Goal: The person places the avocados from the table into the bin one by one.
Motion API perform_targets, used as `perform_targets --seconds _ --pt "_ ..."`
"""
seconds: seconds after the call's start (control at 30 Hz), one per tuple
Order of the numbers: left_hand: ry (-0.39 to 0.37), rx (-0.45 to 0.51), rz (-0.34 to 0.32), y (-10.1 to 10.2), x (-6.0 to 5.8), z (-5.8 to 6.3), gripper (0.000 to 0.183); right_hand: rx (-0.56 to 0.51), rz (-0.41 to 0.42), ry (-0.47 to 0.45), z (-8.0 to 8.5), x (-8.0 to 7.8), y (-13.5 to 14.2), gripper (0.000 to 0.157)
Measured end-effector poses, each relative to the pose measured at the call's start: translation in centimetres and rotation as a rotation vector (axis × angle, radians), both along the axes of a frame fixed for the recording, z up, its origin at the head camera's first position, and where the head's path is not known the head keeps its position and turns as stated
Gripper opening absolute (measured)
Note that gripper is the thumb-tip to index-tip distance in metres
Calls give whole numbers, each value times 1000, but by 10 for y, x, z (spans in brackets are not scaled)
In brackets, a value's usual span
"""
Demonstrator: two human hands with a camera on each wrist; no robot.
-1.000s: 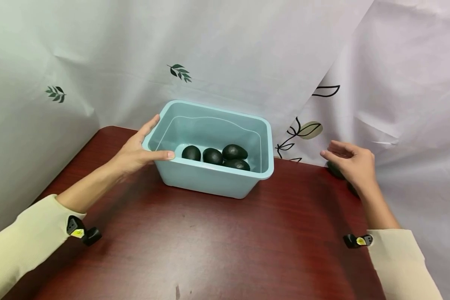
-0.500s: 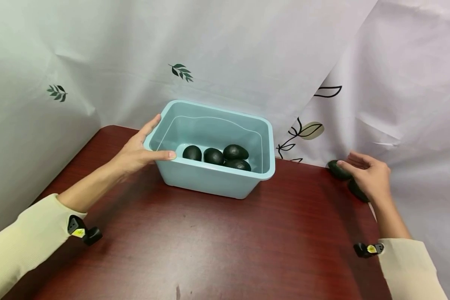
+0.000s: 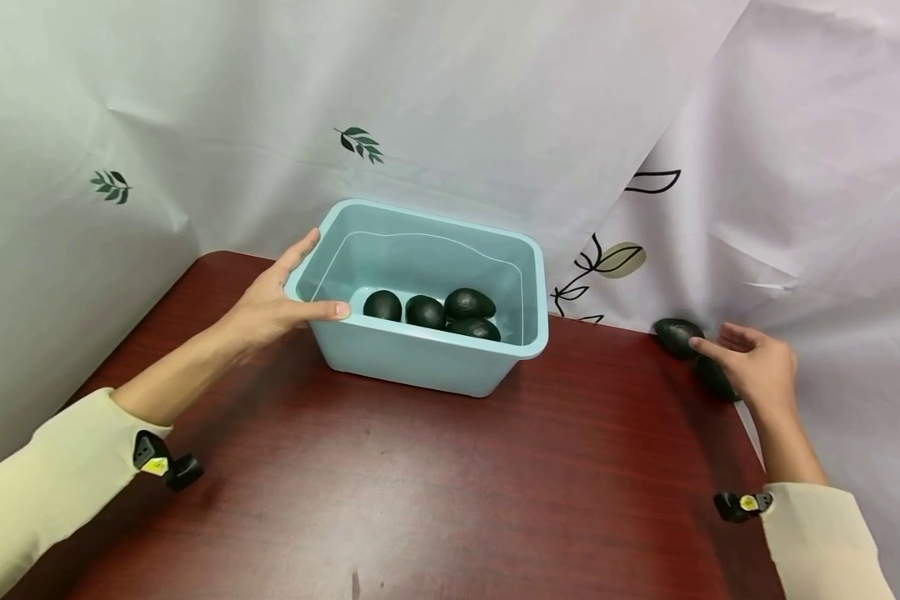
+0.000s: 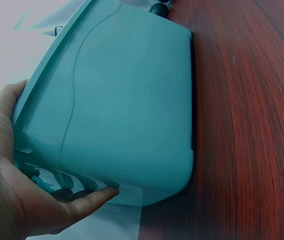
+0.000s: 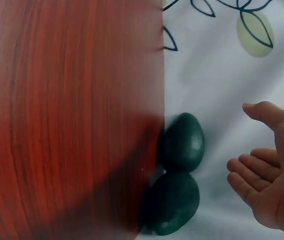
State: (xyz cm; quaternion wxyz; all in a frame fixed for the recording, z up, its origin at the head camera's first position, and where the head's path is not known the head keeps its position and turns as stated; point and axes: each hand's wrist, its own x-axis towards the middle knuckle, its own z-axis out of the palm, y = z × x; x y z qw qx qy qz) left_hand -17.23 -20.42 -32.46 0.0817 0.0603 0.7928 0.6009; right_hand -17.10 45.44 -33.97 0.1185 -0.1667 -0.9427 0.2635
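Note:
A light blue plastic tub [image 3: 420, 354] stands on the table, with several dark green avocados [image 3: 424, 312] on its floor. My left hand [image 3: 273, 304] grips the tub's left end, thumb over the front rim and fingers along the outer side; the left wrist view shows this hand [image 4: 36, 200] against the tub wall [image 4: 131, 100]. At the table's right edge, two more avocados lie end to end, a far avocado [image 5: 184, 142] and a near avocado [image 5: 174, 204]. My right hand [image 3: 761, 367] hovers over the near one, fingers loosely bent, thumb apart, holding nothing.
The reddish-brown wooden table [image 3: 420, 483] runs up to a white cloth backdrop [image 3: 450, 108] with leaf prints, at the back and both sides. The cloth hangs right behind the tub and beside the two avocados.
My right hand has moved right and toward me, uncovering the far avocado and part of the near one. My left hand and the tub have stayed in place.

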Motion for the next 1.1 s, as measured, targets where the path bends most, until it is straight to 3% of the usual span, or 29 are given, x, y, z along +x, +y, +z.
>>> perform_targets --seconds 0.27,0.37,0.63,1.1 --pt "1 -10 -1 0 0 -1 112 -24 -121 -78 -7 2 13 88" --pt "0 -7 1 0 0 -1 112 -47 -132 -81 -10 3 17 89" --pt "-5 -5 2 -1 0 0 112 -46 -127 -91 -19 6 30 87" --pt "-5 -3 -1 -1 0 0 113 87 -40 -141 -35 7 40 83"
